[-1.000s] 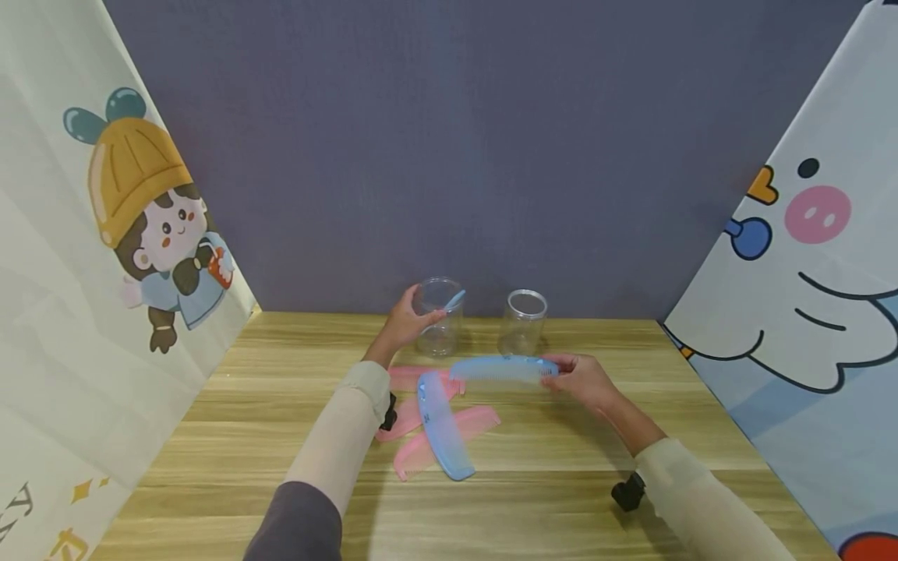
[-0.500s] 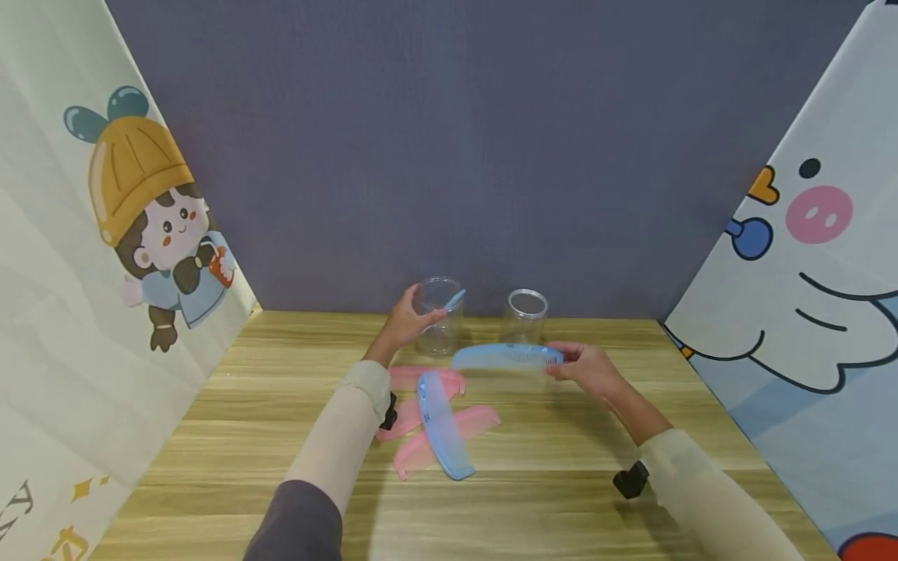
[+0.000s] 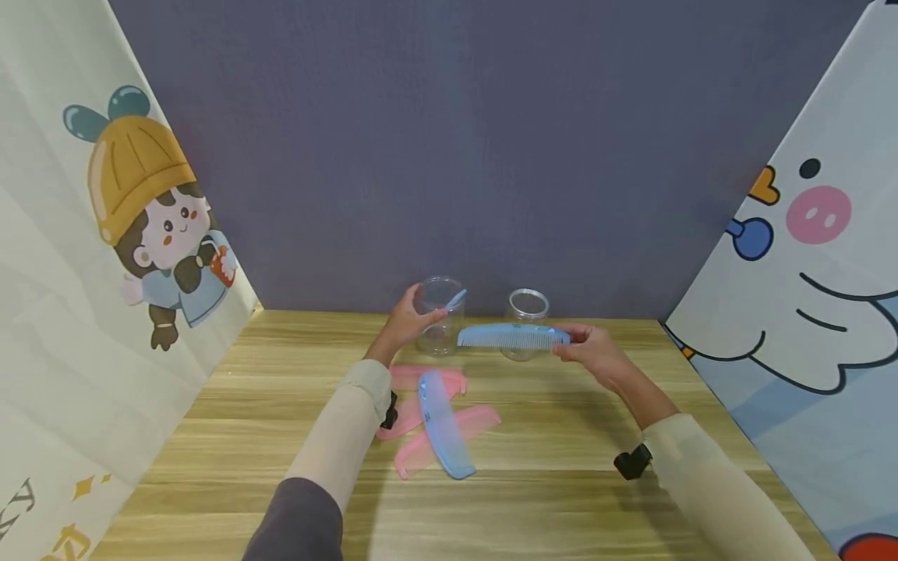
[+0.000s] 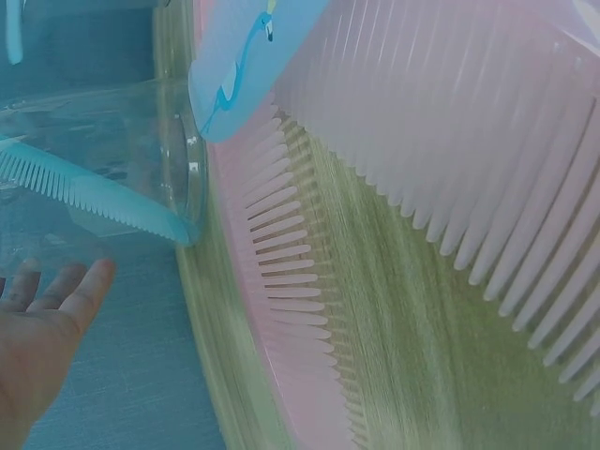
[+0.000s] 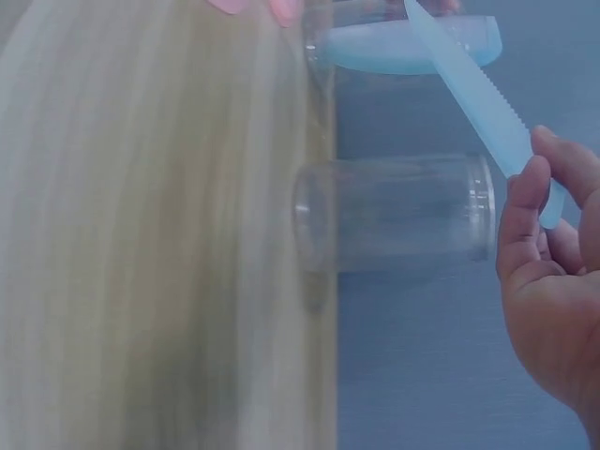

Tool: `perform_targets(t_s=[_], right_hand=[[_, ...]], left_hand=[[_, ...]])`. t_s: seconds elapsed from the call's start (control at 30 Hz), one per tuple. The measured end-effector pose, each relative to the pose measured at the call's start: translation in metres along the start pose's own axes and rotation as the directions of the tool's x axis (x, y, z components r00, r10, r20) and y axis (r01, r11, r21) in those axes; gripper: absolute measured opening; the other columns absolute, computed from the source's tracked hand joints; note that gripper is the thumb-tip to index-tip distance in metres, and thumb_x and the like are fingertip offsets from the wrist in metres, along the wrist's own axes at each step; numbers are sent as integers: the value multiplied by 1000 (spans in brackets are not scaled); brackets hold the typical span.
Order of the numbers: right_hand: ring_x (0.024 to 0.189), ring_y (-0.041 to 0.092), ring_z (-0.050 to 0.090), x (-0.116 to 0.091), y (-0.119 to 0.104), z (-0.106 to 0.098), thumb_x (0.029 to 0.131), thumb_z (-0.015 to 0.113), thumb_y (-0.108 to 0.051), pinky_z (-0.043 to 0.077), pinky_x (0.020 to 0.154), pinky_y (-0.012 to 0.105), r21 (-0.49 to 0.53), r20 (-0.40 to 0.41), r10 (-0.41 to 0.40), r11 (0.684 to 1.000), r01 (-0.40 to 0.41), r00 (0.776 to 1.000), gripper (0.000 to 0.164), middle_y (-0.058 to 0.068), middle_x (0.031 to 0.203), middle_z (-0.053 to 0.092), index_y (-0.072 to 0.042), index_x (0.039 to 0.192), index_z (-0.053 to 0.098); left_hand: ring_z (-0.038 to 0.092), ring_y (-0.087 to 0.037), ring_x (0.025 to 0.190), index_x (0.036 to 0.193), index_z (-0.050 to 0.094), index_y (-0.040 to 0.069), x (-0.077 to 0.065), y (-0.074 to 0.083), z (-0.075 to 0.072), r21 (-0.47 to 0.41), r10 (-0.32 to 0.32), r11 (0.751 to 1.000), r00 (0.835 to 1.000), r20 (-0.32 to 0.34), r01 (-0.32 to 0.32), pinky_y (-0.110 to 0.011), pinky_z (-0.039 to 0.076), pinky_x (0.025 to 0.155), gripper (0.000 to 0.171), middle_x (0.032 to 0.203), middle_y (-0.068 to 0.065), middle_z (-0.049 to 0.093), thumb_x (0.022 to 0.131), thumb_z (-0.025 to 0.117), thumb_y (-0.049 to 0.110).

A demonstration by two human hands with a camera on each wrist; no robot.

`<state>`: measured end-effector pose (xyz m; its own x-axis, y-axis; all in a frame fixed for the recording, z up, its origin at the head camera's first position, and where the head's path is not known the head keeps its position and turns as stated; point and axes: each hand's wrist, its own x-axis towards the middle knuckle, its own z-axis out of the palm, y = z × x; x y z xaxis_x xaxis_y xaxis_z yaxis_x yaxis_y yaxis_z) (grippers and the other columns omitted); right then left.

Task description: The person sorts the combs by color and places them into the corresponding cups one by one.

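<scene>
My left hand (image 3: 405, 323) holds the side of a clear plastic jar (image 3: 440, 341) at the back of the table. Inside that jar a light blue comb (image 5: 398, 49) leans at a slant, its end near the rim. My right hand (image 3: 595, 352) pinches another blue comb (image 3: 512, 336) by one end, thumb against fingers. This comb is held level, teeth down, raised above the table and overlapping the second clear jar (image 5: 403, 214) in the head view. A third blue comb (image 3: 443, 432) lies across several pink combs (image 3: 480, 421) in front of the left jar.
The wooden table (image 3: 561, 499) ends at a dark grey-blue panel (image 3: 463, 156) just behind the jars. White printed cloths stand on both sides, one with a cartoon child (image 3: 171, 234). Each wrist wears a small black camera (image 3: 633, 462).
My right hand has raised the blue comb and moved it back and slightly right, from near the pile to in front of the second jar. The left hand and its jar stay put.
</scene>
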<state>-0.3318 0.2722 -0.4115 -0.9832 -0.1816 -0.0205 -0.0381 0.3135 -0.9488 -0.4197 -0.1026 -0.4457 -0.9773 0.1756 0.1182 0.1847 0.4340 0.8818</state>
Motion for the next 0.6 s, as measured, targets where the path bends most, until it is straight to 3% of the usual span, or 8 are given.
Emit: perform_targets(t_s=[0.27,0.6], right_hand=[[87,1,67,4,-25,-12,93,74,-9,59,77,19,35,-36,5,999,-4,999,62,-13,97,70,7,147,48],[93,6,67,8,-52,-20,96,72,-17,58,79,19,-27,-81,38,999,-40,996,60,-4,110,65,-5,150,50]], left_hand=[[40,-37,146,164,15,20,0,0,0,-12,-13,1000,1000,15,13,-56,39,117,106,167,-7,30,86,74,61],[39,-38,147,164,16,18,0,1,-1,5,-12,1000,1000,7,12,-56,37,118,105,166,-10,30,87,73,61]])
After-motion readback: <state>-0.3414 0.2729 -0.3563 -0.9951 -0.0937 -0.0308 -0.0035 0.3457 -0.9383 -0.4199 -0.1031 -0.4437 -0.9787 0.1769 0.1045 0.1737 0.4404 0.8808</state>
